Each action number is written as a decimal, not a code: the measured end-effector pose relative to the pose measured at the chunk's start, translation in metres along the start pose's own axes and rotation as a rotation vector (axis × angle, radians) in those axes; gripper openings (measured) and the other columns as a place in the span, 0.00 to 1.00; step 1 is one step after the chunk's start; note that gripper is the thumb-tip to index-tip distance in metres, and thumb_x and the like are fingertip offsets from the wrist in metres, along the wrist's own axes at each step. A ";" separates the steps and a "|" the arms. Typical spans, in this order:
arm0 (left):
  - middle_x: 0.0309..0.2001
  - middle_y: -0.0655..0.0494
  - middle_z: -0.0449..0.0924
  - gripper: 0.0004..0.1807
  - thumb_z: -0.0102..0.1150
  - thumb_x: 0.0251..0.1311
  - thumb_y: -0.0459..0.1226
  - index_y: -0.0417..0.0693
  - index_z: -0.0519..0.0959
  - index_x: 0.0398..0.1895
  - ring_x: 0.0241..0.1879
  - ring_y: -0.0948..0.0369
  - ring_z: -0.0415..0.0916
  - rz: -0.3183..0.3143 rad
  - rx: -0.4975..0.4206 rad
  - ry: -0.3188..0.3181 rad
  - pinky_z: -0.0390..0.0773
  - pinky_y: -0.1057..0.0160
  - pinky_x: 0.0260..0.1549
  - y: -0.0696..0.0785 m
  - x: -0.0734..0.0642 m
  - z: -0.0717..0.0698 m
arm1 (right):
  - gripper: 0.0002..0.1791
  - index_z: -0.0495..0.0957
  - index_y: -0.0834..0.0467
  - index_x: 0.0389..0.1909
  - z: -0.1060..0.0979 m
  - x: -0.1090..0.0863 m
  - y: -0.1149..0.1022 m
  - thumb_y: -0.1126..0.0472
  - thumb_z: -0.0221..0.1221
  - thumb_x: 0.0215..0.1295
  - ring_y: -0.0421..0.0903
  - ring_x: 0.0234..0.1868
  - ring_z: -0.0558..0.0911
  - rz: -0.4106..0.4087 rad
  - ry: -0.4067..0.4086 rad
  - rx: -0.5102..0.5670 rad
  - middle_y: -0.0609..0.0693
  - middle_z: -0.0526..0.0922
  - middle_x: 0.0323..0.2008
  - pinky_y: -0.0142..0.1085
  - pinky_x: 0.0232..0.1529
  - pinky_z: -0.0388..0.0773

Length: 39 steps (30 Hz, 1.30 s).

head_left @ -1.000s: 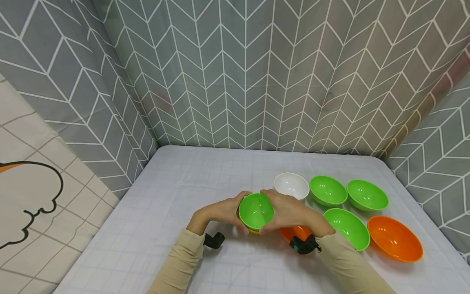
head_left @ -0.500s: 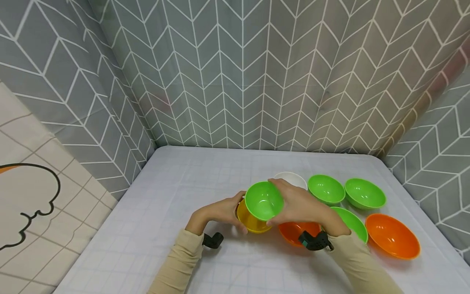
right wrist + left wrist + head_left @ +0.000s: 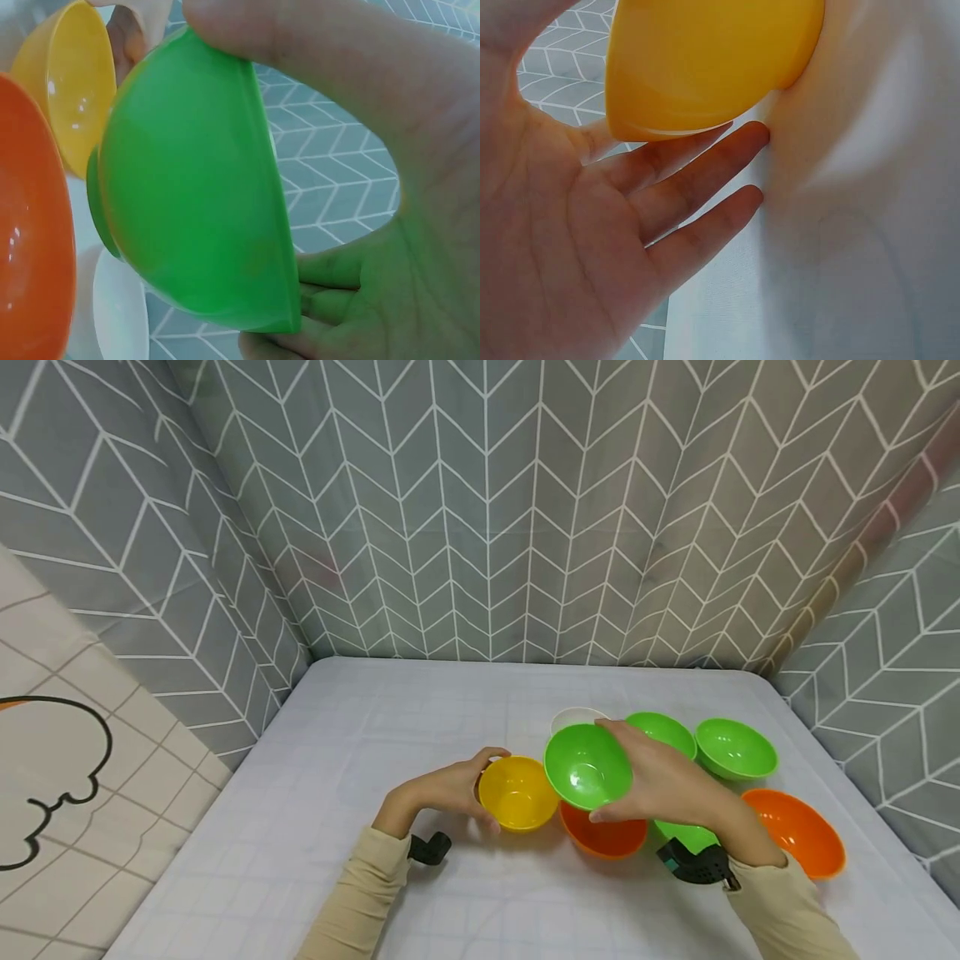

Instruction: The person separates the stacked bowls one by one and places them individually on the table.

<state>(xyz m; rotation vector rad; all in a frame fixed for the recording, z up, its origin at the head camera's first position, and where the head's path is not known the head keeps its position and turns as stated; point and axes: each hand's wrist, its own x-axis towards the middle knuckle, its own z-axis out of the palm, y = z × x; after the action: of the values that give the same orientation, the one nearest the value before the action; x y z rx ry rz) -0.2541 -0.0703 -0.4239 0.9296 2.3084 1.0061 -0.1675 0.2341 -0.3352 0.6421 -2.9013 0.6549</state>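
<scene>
My right hand [image 3: 663, 777] grips a green bowl [image 3: 588, 768] across its rim, thumb on the near side and fingers on the far side. In the right wrist view, that green bowl [image 3: 187, 180] is tilted and its foot shows. An orange bowl [image 3: 606, 839] lies partly hidden beneath it. To the left, a yellow bowl [image 3: 517, 795] sits on the table, and my left hand [image 3: 450, 789] holds it around its left side. In the left wrist view, two fingers [image 3: 705, 232] of that hand extend below the yellow bowl [image 3: 712, 67], which hides the others in part.
A white bowl [image 3: 576, 717] stands behind the held green one, partly covered. On the right are a green bowl [image 3: 738, 750], another green bowl [image 3: 663, 731], a third green bowl [image 3: 686, 837] and a large orange bowl [image 3: 798, 833]. Patterned curtains surround the white table [image 3: 375, 718].
My right hand has lifted the green bowl out of the yellow one and carried it right, over the orange bowl. My left hand has stayed by the yellow bowl, whose inside now shows.
</scene>
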 end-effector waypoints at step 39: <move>0.59 0.55 0.72 0.58 0.81 0.36 0.47 0.59 0.53 0.70 0.57 0.61 0.70 0.012 -0.006 0.007 0.67 0.57 0.58 -0.002 0.001 0.000 | 0.50 0.61 0.36 0.68 0.010 -0.112 -0.037 0.37 0.73 0.42 0.36 0.55 0.74 -0.017 -0.159 0.326 0.34 0.71 0.59 0.37 0.51 0.74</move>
<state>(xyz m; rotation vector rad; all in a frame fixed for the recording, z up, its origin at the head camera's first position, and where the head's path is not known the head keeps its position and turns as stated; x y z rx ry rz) -0.2552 -0.0707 -0.4258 0.9397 2.3068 1.0228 -0.0502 0.2417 -0.3504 0.7852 -2.9523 1.1380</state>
